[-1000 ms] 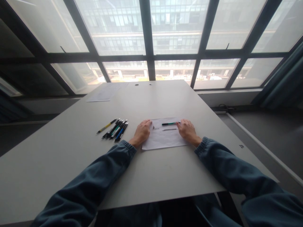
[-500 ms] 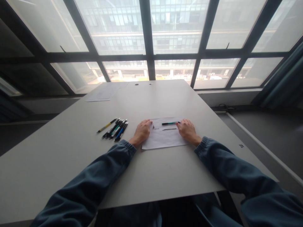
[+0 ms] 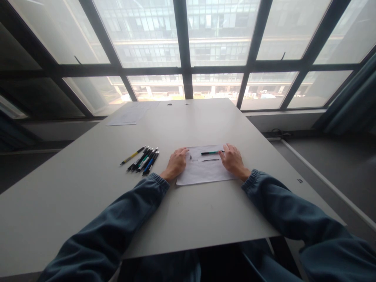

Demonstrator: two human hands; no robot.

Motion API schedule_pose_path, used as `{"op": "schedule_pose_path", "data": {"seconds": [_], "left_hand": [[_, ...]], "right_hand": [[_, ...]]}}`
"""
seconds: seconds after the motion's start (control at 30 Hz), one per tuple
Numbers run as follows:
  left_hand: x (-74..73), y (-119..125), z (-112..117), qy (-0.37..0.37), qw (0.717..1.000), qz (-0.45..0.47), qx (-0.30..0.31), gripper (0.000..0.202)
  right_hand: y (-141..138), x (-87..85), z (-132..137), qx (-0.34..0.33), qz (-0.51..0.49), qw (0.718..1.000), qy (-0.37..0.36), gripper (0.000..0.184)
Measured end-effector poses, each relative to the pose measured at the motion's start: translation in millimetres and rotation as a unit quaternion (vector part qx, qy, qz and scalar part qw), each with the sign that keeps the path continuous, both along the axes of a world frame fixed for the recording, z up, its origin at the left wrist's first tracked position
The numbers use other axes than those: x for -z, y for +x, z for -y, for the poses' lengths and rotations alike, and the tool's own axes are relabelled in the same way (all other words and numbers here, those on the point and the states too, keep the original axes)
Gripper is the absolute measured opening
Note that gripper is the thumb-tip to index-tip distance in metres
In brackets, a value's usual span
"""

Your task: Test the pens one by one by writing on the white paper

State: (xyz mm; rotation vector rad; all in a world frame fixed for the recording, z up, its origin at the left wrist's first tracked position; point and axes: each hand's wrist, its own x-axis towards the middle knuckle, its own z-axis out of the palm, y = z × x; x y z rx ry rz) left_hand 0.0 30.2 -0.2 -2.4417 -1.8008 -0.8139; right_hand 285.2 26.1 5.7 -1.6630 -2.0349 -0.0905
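Windows (image 3: 219, 35) overlook a white table (image 3: 188, 219) bearing paper (image 3: 202, 175).

Head-worn, single view. Looking forward and down from above and behind left grip (image 3: 176, 161) and right grip (image 3: 232, 160). Set back enough to take in both sleeves (image 3: 117, 221), nearer than the grips. Wide in scope: covering the counter (image 3: 202, 215) around the grips and reaching to the windows (image 3: 217, 31) well beyond them, faced nearly head-on.

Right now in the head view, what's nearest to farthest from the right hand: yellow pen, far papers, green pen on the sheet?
1. Green pen: at the right hand.
2. Yellow pen: to the left.
3. Far papers: back left.
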Motion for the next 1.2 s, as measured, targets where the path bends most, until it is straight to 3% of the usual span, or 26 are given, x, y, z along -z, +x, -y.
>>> {"op": "schedule_pose_path", "data": {"seconds": [0.23,0.4,0.73,1.2], "left_hand": [[-17.7,9.5,11.9,0.093,0.993,0.011,0.068,0.023],[-20.8,11.8,17.4,0.074,0.99,-0.033,0.113,0.021],[-19.5,11.3,15.7,0.018,0.993,-0.038,0.112,0.011],[-20.8,14.9,16.5,0.029,0.993,-0.014,0.112,0.01]], "right_hand": [[-2.5,-7.5,4.6,-0.132,-0.043,0.989,0.054,0.024],[-3.0,-7.7,5.8,-0.182,-0.014,0.983,0.028,0.016],[-2.9,-8.7,5.8,-0.217,0.016,0.976,-0.029,0.018],[-4.9,-7.2,4.7,-0.225,0.011,0.974,-0.01,0.017]]}}
